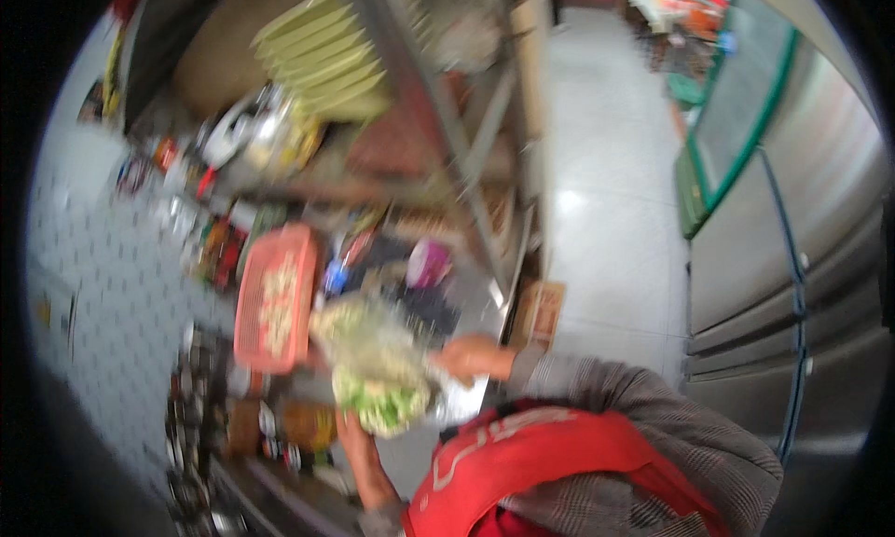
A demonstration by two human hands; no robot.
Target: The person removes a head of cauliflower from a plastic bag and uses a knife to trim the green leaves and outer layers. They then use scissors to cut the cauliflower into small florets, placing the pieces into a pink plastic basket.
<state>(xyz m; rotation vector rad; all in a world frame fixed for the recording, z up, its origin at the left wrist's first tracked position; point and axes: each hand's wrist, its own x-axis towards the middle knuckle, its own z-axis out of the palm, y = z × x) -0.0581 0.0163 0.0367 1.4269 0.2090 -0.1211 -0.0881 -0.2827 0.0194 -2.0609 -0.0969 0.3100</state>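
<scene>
A pale cauliflower [381, 403] with green stems sits partly inside a clear plastic bag [370, 334], above the metal worktop. My left hand [355, 435] holds the cauliflower from its lower left side; the fingers are mostly hidden beneath it. At the right, my right hand [472, 359] grips the edge of the bag, though motion blur softens the fingers. Just left of the bag stands a pink plastic basket [246, 310] with pale cut pieces [280, 306] in it. Beyond the bag lies a purple, round item [428, 263], perhaps an onion or cabbage.
A shelf [412, 187] over the worktop bears stacked yellow-green trays [325, 54]. Its slanted metal post [426, 103] stands ahead. Jars and bottles [301, 425] crowd the left. A cardboard box [542, 313] is at the right, with a tiled aisle [615, 257] and steel refrigerator [741, 292] beyond.
</scene>
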